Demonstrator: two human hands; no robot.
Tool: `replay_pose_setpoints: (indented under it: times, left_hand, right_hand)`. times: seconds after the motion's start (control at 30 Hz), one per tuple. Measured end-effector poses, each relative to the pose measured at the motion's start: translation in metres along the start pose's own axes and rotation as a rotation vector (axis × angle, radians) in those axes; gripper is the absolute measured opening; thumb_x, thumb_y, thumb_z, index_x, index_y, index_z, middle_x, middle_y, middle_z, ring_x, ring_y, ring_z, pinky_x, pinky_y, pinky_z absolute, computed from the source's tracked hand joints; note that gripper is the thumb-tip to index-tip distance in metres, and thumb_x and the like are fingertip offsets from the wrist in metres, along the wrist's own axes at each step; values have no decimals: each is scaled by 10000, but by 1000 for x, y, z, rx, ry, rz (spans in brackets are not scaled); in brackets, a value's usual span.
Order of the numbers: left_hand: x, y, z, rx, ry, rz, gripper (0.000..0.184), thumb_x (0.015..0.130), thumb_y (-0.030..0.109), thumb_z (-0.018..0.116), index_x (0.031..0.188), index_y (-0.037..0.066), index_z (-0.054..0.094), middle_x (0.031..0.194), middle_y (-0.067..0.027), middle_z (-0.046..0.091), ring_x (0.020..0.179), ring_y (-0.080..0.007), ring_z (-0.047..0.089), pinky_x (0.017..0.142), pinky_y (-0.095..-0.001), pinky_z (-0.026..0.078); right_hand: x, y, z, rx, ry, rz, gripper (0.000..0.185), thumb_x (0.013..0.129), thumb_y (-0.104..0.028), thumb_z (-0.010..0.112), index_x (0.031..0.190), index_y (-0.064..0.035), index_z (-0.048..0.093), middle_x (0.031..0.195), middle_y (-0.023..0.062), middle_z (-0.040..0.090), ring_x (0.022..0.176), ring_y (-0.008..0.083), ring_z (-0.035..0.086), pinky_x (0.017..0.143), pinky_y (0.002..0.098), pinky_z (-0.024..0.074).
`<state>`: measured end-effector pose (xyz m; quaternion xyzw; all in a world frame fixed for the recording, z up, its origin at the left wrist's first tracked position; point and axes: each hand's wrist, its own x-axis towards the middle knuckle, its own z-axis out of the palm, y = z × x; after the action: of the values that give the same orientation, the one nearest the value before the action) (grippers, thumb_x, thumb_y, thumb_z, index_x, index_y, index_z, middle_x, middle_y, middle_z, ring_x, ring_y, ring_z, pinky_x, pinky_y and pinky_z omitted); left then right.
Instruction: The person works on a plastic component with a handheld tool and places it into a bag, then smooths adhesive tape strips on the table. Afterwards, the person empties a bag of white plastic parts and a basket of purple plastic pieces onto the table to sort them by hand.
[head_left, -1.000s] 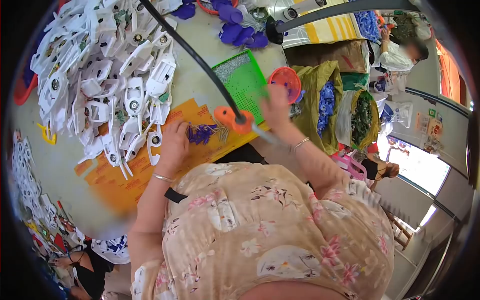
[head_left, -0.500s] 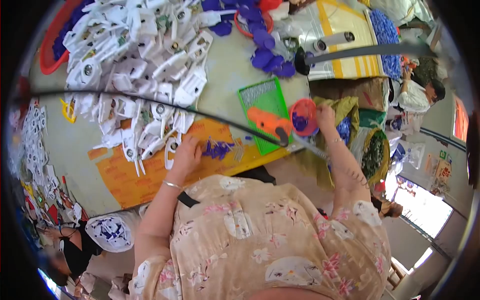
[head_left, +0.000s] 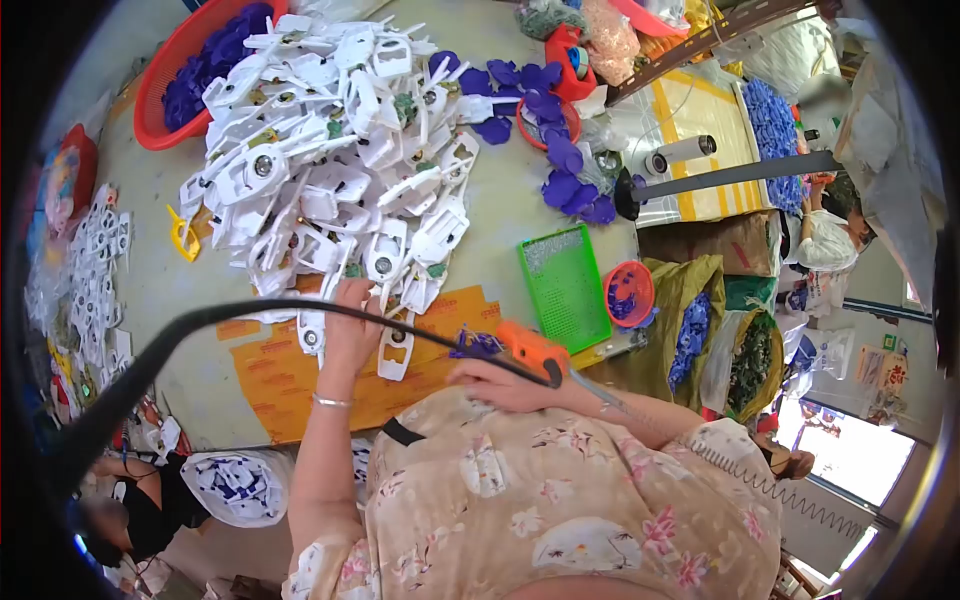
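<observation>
My left hand [head_left: 352, 325] is at the near edge of a heap of white plastic housings [head_left: 330, 190]. Its fingertips reach among the pieces, and whether they grip one cannot be made out. A loose white housing [head_left: 396, 352] lies just right of it on the orange sheet [head_left: 290, 385]. My right hand [head_left: 505, 385] is close to my body, fingers stretched out to the left, just below some small purple parts [head_left: 478, 343]. Above that hand is an orange pistol-shaped tool [head_left: 538, 350] with a coiled cord. A black cable crosses in front of my left hand.
A green tray [head_left: 565, 285] and a small red basket of purple pieces [head_left: 630, 295] stand to the right. Purple discs [head_left: 565, 155] trail behind them. At the far left are a large red basket [head_left: 150, 110] and a yellow piece [head_left: 182, 236]. Other people sit nearby.
My right hand has left the small red basket and come back toward my body. My left hand has moved forward to the heap. Relative to the tray, the orange tool has shifted left and nearer me.
</observation>
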<state>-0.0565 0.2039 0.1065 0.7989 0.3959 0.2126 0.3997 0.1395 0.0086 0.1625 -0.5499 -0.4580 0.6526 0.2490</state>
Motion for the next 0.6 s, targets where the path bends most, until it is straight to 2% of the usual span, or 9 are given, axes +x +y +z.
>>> replay_pose_setpoints:
  times: [0.13,0.23,0.27,0.33,0.37,0.4,0.47,0.57,0.6]
  left_hand:
    - [-22,-20,-26,45,118,3,239,826,-6,583,1063,-31,598,1019,-219,604,940,-399,605,826,-455,496]
    - [-52,-28,-43,190,317,48,299,825,-8,609,1120,-54,587,1095,-255,577,1029,-434,581,884,-462,486]
    - [-70,-47,-42,214,296,0,406,813,26,654,1200,-52,561,1224,-281,525,1129,-454,540,951,-475,465]
    - [-104,-53,-38,271,267,-58,501,796,63,692,1257,-45,528,1304,-294,475,1195,-459,499,1006,-481,431]
    - [-122,-58,-39,307,256,-99,550,788,81,712,1286,-42,512,1343,-300,450,1228,-461,479,1034,-484,414]
    - [-144,-70,-38,334,135,-143,705,754,131,758,1365,-27,443,1444,-328,338,1317,-488,378,1096,-521,342]
    - [-179,-65,-39,354,81,-171,747,743,154,772,1380,-25,423,1471,-343,290,1343,-509,329,1106,-541,314]
    - [-177,-77,-27,360,-54,-222,945,696,246,833,1479,28,351,1516,-340,217,1397,-526,237,1120,-593,255]
    - [-167,-72,-16,379,12,-194,971,690,260,841,1495,52,340,1526,-333,199,1404,-527,219,1111,-616,248]
  right_hand:
    - [73,-39,35,37,141,-242,226,953,-100,588,1169,-34,574,832,10,576,737,92,551,685,261,462]
    - [115,-43,52,479,341,-194,331,948,-145,596,1251,-23,540,957,30,604,852,105,573,748,287,485]
    - [121,-50,49,503,506,-314,317,934,-102,604,1237,-28,545,966,12,578,866,93,549,757,260,468]
    - [140,-26,32,138,844,-431,323,937,-113,610,1237,-16,541,979,33,583,895,95,551,769,262,473]
    - [136,-36,23,273,902,-368,226,933,-41,591,1152,-22,540,975,5,531,913,90,499,804,244,442]
    - [146,-7,10,221,1002,-345,281,916,-35,605,1187,-8,535,1013,24,530,934,106,500,830,260,453]
    - [137,-19,-9,227,1055,-302,440,867,-73,675,1272,2,520,1088,70,560,999,159,533,894,305,465]
    - [150,59,-33,-463,1002,-72,678,791,-143,761,1381,-6,458,1232,148,534,1122,255,528,950,361,469]
    - [147,54,-28,-472,919,-72,893,715,-223,827,1453,-17,369,1364,218,437,1244,359,458,1035,422,430]
